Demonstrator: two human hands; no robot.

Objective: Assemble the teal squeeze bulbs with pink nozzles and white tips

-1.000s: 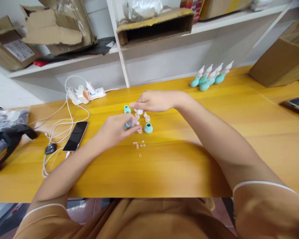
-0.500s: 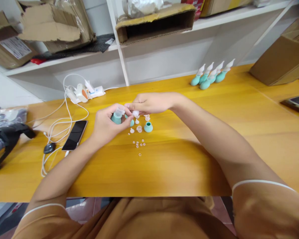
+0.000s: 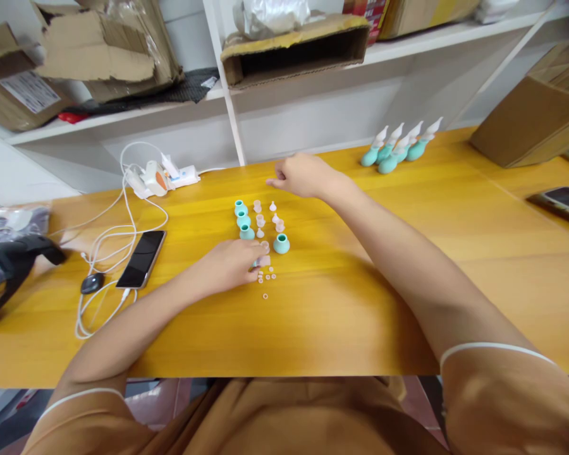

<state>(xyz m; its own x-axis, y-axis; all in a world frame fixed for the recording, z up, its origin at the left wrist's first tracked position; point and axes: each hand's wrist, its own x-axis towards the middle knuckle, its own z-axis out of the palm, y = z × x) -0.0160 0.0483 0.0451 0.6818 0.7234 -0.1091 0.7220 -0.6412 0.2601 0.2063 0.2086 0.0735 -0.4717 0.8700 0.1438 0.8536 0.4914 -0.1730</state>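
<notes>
My left hand is closed round a teal squeeze bulb lying low over the table. Only a sliver of the teal shows past its fingers, and a translucent collar points right from it. My right hand is raised beyond the parts, its fingers curled and turned away; anything in them is hidden. Several open-necked teal bulbs stand in a column, with another teal bulb to the right. Between them are translucent collars and small white valve pieces. Tiny rings lie nearer me.
Several assembled teal bulbs with white nozzles stand at the back right. A phone, white cables and a power strip are on the left. Another phone and a cardboard box are at the right.
My hands have moved apart. The left came down towards me with the bulb and collar, uncovering the column of bulbs. The right moved right and away; the white piece at its fingertips no longer shows.
</notes>
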